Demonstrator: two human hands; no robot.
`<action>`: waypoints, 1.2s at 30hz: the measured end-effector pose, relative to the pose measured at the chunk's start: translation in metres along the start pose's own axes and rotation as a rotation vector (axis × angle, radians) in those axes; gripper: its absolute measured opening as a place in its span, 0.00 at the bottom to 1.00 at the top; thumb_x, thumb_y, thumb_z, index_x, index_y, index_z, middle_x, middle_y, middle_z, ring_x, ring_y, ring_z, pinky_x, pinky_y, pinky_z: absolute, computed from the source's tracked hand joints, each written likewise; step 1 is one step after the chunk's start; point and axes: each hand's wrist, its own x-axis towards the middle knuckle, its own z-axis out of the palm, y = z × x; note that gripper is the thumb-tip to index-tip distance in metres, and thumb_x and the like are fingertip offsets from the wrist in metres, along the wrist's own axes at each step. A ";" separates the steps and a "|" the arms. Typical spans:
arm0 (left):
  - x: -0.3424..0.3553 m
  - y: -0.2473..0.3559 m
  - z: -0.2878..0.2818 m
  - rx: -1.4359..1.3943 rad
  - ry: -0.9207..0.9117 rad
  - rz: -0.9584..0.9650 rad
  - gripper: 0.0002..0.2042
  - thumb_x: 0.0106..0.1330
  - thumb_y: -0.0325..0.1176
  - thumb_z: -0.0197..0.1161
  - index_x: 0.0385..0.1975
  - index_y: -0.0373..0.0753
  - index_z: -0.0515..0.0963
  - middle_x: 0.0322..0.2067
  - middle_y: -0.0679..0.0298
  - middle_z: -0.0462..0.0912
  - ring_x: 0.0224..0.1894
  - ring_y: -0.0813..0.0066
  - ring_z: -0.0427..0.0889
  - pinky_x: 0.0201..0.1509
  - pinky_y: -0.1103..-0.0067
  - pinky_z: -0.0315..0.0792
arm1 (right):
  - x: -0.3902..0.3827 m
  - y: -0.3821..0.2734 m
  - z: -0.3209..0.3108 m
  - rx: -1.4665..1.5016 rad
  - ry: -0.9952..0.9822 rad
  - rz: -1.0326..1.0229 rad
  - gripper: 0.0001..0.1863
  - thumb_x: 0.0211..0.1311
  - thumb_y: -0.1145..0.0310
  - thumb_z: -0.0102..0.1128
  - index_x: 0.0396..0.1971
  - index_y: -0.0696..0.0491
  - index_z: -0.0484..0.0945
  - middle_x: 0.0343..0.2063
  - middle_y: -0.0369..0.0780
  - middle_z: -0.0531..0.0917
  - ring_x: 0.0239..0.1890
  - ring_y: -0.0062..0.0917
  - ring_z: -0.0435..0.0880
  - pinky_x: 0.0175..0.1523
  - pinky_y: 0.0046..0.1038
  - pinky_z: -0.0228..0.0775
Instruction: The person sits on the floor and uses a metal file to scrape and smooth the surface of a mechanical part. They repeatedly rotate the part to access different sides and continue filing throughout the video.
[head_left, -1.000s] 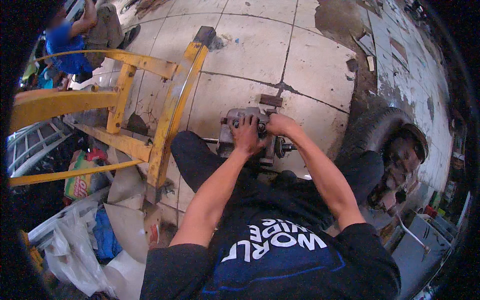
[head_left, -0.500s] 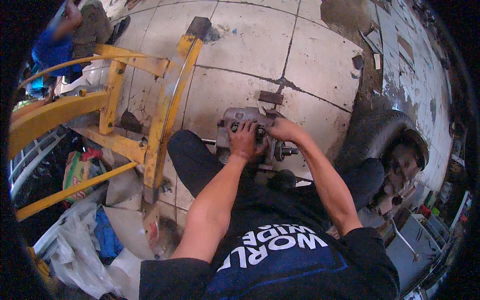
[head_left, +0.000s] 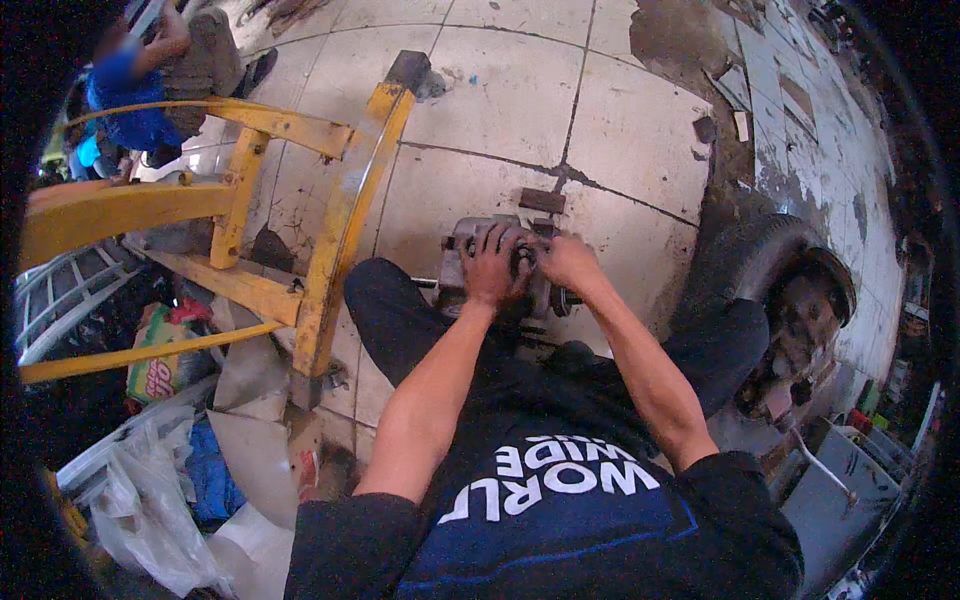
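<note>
A grey metal gear housing [head_left: 450, 268] rests on the floor between my bent legs, its shaft [head_left: 566, 301] sticking out on the right and a thin rod on the left. My left hand [head_left: 492, 270] lies over its top with the fingers spread, near a dark round opening. At the upper right of the housing, my right hand [head_left: 568, 264] is closed, fingers bent inward beside the left fingertips. What it pinches is hidden. A small brown block [head_left: 541, 199] lies on the tiles just beyond the housing.
A yellow metal frame [head_left: 345, 215] stands at the left. To the right are a tire [head_left: 775, 250] and a grey metal box [head_left: 840, 490]. Plastic sheeting [head_left: 150, 500] and cardboard [head_left: 255, 460] lie at the lower left. Another person in blue [head_left: 130, 100] sits at the far left.
My left hand has shifted slightly right, its fingertips bent more over the housing. My right hand has turned and stays closed at the right side. The view has moved a little.
</note>
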 end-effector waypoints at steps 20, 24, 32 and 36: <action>0.009 0.014 -0.002 -0.166 0.269 -0.477 0.22 0.60 0.28 0.59 0.57 0.38 0.69 0.51 0.50 0.72 0.57 0.52 0.70 0.60 0.62 0.66 | 0.009 -0.002 -0.001 0.129 -0.249 -0.007 0.51 0.64 0.28 0.16 0.56 0.57 0.76 0.58 0.52 0.75 0.70 0.44 0.59 0.73 0.57 0.32; 0.015 0.016 -0.005 -0.198 0.248 -0.447 0.21 0.60 0.29 0.59 0.55 0.37 0.71 0.49 0.50 0.72 0.56 0.51 0.70 0.58 0.62 0.67 | 0.004 0.010 0.027 -0.035 -0.003 -0.151 0.48 0.64 0.27 0.22 0.59 0.54 0.73 0.60 0.50 0.74 0.69 0.43 0.62 0.72 0.58 0.30; 0.005 0.015 0.002 -0.181 0.241 -0.450 0.21 0.59 0.30 0.60 0.54 0.38 0.72 0.48 0.50 0.73 0.57 0.50 0.69 0.59 0.61 0.66 | -0.003 0.003 0.025 -0.188 0.005 -0.160 0.44 0.66 0.30 0.25 0.62 0.50 0.72 0.64 0.46 0.70 0.71 0.43 0.57 0.71 0.62 0.27; 0.015 0.013 -0.002 -0.156 0.241 -0.484 0.21 0.59 0.31 0.60 0.53 0.37 0.73 0.49 0.51 0.73 0.57 0.51 0.69 0.60 0.62 0.66 | -0.012 0.010 0.036 -0.051 0.227 -0.234 0.42 0.67 0.32 0.29 0.61 0.52 0.72 0.64 0.46 0.69 0.72 0.45 0.55 0.71 0.64 0.27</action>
